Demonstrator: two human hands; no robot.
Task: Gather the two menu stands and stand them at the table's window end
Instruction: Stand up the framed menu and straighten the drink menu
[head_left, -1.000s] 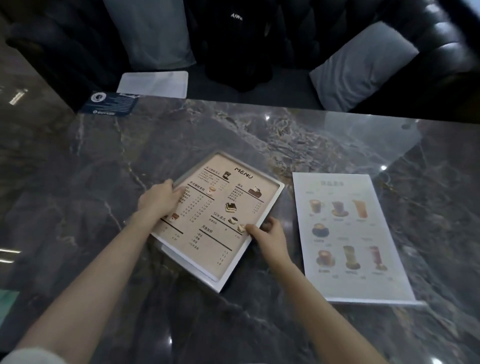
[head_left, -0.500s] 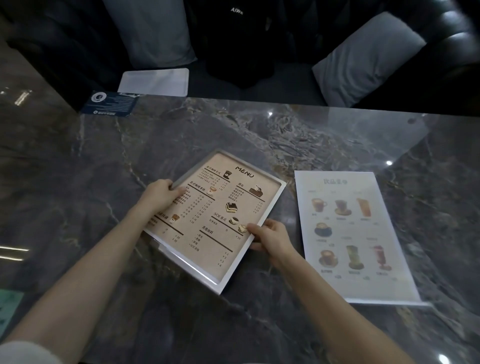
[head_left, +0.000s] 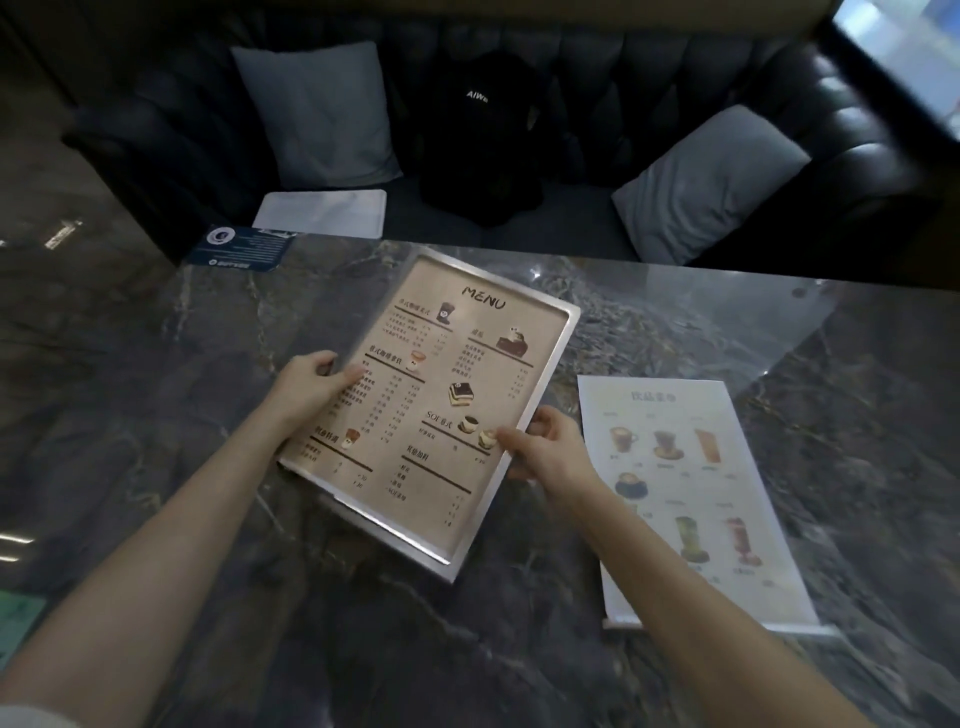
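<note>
**One menu up, one to go**

Left hand (head_left: 311, 387) and right hand (head_left: 545, 452) pinch the tan menu stand (head_left: 436, 405) by its side edges, tilted above the desk (head_left: 156, 364). Drinks menu stand (head_left: 691, 493) lies flat just right. Slick frame, fingertip grip, could slip and smack the marble.
</note>
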